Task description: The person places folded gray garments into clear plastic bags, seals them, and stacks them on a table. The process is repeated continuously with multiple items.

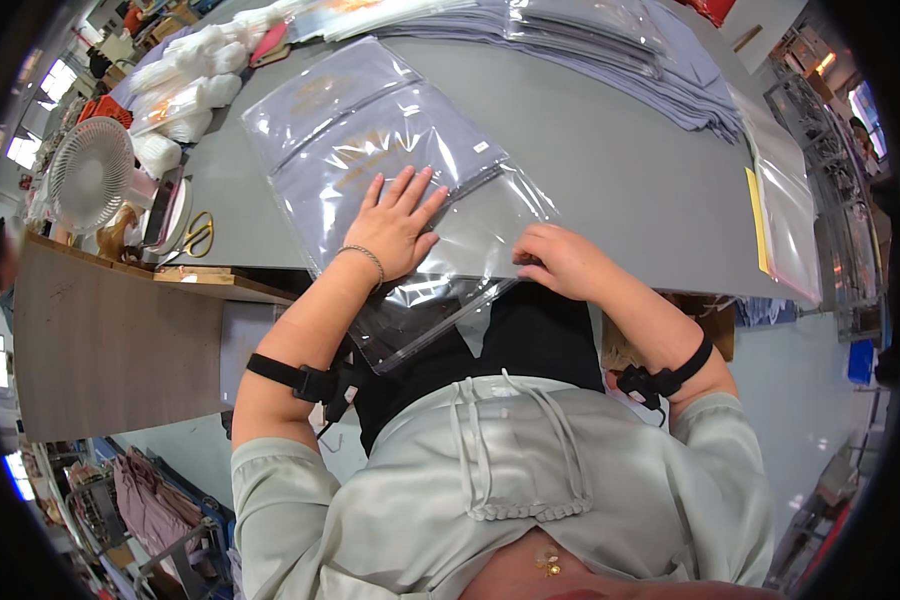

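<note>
A clear plastic bag (410,300) lies across the grey table, its lower end hanging over the near edge above my lap. Inside its far part is a folded grey-lavender garment (315,180), with gold print showing through the plastic. My left hand (395,225) lies flat on the bag with its fingers spread. At the bag's right edge is my right hand (560,258), its fingers curled with thumb and forefinger close together. Whether a fold of plastic sits between those fingertips cannot be made out.
A stack of grey-lavender garments (610,75) spans the table's far side. Flat clear bags (785,210) lie at the right edge. To the left are gold-handled scissors (198,238), a white fan (90,175) and a pile of white wrapped bundles (195,85).
</note>
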Demonstrator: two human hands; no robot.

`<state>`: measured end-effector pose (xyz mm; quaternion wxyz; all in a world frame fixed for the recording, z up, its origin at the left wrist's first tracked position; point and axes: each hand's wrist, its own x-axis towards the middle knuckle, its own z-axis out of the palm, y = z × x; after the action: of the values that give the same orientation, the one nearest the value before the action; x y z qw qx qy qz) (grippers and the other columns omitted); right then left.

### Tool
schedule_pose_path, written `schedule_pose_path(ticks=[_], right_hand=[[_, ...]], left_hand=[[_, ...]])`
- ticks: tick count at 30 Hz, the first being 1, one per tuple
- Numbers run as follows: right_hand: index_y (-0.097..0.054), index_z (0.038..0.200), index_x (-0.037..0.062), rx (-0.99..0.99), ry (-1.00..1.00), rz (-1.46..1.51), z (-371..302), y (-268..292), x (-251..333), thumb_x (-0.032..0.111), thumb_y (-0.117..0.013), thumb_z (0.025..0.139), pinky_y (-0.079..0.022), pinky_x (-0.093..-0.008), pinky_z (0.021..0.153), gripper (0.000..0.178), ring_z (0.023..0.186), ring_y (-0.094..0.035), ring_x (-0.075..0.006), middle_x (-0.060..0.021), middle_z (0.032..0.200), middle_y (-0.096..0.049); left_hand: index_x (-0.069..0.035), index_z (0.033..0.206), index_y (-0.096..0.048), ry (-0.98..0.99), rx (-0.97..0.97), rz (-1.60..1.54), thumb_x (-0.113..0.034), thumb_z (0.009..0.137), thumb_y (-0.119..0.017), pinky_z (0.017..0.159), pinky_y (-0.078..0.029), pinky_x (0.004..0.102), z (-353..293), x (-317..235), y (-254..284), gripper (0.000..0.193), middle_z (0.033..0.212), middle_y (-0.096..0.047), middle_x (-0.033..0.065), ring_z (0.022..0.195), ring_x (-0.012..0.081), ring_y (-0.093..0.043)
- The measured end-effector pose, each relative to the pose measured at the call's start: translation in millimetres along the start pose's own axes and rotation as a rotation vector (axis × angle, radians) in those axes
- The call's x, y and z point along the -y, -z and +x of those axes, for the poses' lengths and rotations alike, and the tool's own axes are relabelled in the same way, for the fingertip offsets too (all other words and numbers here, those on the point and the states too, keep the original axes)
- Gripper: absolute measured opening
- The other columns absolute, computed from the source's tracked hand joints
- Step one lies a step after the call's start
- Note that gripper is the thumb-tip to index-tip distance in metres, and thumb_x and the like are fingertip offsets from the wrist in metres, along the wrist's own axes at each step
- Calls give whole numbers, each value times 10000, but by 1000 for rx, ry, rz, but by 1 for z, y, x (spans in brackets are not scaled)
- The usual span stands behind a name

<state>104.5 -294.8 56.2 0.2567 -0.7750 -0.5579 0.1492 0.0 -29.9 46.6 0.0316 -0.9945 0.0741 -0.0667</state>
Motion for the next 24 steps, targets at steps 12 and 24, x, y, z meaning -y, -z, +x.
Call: schedule_pose_path(ticks=[12, 24], right_hand=[[-600, 818, 50, 88, -392, 26, -81, 64, 42, 76, -596, 818, -461, -311, 675, 27, 760, -569, -197, -79, 814, -579], [-543, 778, 53, 453, 112, 476, -76, 34, 27, 131, -571, 859, -439, -338, 640, 115, 699, -536, -239, -70, 805, -504]], left_hand=[[-180, 1406, -328, -16, -8, -1, -355, 861, -512, 1104, -165, 485, -1, 1, -1, 602, 1490, -235, 91, 1370, 284, -217], [-178, 1415, -305, -11, 12, -30, -337, 896, -475, 1115, -157, 465, 0, 1, 3, 569, 1495, -223, 94, 1378, 273, -202]])
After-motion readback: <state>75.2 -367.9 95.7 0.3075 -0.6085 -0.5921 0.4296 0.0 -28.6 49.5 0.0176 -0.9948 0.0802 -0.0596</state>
